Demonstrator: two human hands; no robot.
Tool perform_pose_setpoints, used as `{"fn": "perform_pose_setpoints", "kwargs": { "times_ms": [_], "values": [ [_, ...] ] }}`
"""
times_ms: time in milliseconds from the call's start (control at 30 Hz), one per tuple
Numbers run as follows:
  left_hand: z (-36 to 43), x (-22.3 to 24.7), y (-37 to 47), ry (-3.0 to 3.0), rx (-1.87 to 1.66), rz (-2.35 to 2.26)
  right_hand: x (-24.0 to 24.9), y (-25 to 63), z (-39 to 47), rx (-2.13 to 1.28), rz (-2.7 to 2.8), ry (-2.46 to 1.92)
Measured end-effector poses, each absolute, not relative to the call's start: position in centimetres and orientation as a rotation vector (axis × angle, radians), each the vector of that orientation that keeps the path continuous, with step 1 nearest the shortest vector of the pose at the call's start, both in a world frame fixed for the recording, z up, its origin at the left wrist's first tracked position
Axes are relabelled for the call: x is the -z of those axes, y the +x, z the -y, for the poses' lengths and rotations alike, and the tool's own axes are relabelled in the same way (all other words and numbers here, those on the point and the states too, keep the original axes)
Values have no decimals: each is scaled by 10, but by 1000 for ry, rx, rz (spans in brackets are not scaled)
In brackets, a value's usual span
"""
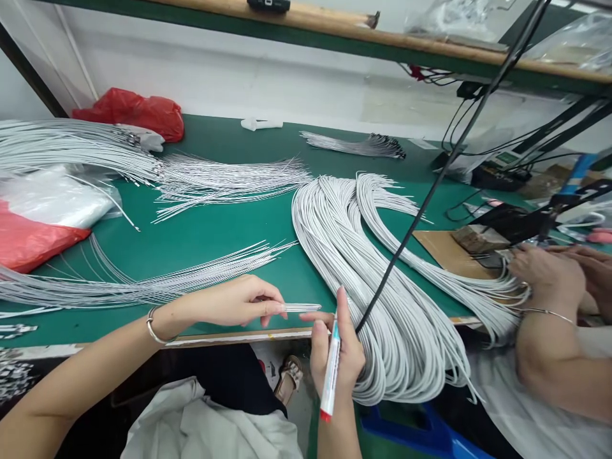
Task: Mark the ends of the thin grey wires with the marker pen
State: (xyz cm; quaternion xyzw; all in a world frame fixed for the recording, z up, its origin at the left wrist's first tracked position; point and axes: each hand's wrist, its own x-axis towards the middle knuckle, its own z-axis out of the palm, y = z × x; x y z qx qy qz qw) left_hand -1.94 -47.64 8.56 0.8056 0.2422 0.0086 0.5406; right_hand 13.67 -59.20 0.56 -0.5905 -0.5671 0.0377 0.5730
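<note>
My left hand [251, 301] is closed on a few thin white wires [303, 307], whose ends stick out to the right over the table's front edge. Just right of those ends, my right hand [337, 350] holds a white marker [331, 370] with a red end pointing down; one finger stretches toward the wire ends. Behind my left hand lies a long bundle of thin wires [191, 284]. Beside my right hand, a thick bundle of white cables [377, 293] hangs over the edge.
More wires [234, 178] lie farther back on the green table [215, 233]. Red bags [134, 113] stand at the left. A black cord [406, 239] crosses the view diagonally. At the right, another person's hands [549, 274] work by a cable bundle.
</note>
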Motion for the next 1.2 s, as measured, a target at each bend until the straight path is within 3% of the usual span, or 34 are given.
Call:
{"fn": "perform_pose_setpoints", "kwargs": {
  "times_ms": [200, 433, 867, 1200],
  "values": [
    [478, -87, -18, 1926, -31, -592, -11, 153, 591, -198, 1346, -1370],
    [480, -80, -17, 1813, 39, -580, -13, 153, 589, -808, 1293, -1299],
    [477, -69, -15, 1598, 59, -576, -8, 151, 588, -867, 1270, -1286],
    [488, -86, -9, 1827, 94, -568, -4, 143, 584, -840, 1263, -1317]
  ]
}}
